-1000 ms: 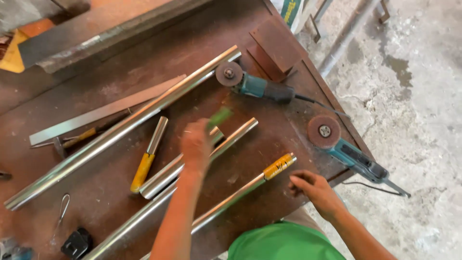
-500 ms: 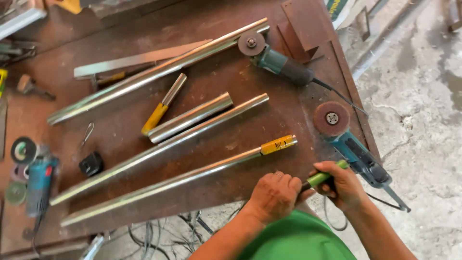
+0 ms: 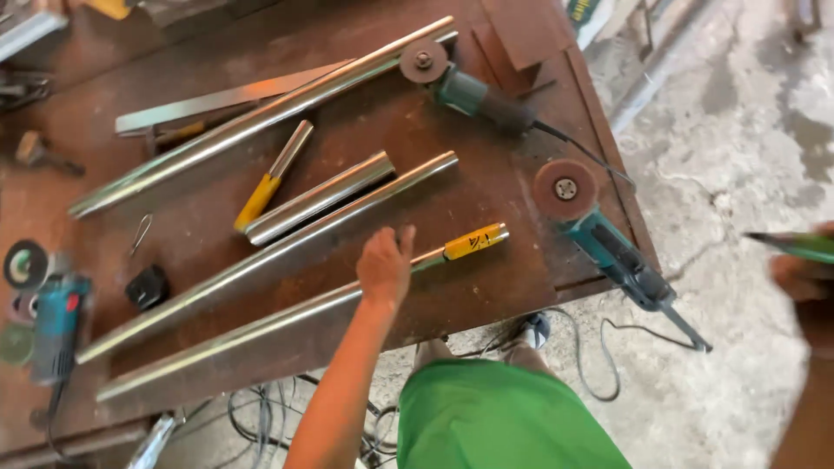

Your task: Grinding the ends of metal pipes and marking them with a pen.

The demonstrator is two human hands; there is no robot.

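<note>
Left hand [image 3: 385, 265] has moved onto the steel tube [image 3: 261, 326].

yellow label [image 3: 473, 242] on nearest tube [image 3: 261, 326]

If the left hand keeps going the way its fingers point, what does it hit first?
Likely the long steel tube just beyond the fingertips of the left hand, which lies over the nearer tube; its height above them is unclear.

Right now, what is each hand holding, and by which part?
The right hand grips a green marker-like stick by its rear end. The left hand holds nothing; it rests on the nearest steel tube, fingers open.
</note>
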